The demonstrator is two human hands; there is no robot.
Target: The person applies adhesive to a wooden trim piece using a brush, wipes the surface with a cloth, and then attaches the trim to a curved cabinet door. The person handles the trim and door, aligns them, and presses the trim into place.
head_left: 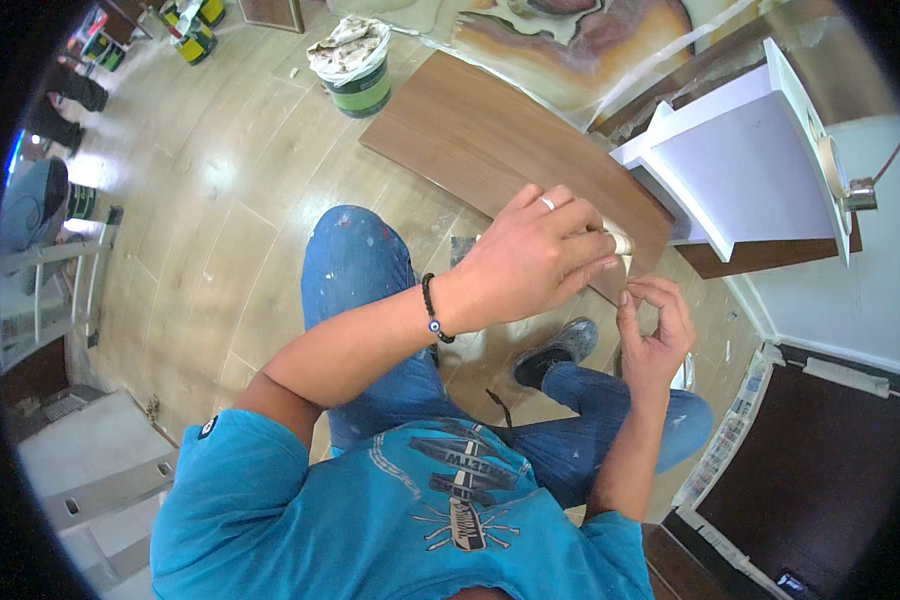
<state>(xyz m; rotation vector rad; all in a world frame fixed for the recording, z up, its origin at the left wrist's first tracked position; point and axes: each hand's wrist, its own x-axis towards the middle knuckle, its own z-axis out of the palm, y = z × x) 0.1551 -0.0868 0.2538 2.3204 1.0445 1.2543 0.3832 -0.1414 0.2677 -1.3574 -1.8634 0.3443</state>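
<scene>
My left hand point(550, 250), with a ring and a dark beaded bracelet, is closed around a small pale roll of tape point(621, 243). Most of the roll is hidden behind the fingers. From it a short pale strip runs down toward my right hand point(658, 332), whose thumb and forefinger pinch together at the strip's end. Both hands are in front of me, above my bent knees. Beneath and beyond them a long brown wooden board point(500, 130) lies on the floor.
A green bucket point(360, 92) topped with whitish plastic stands past the board. A white shelf-like unit point(735, 150) carries another tape roll point(830, 165) and a metal can point(860, 195). At right is a dark panel point(820, 460) with taped edges. A ladder point(60, 275) stands left.
</scene>
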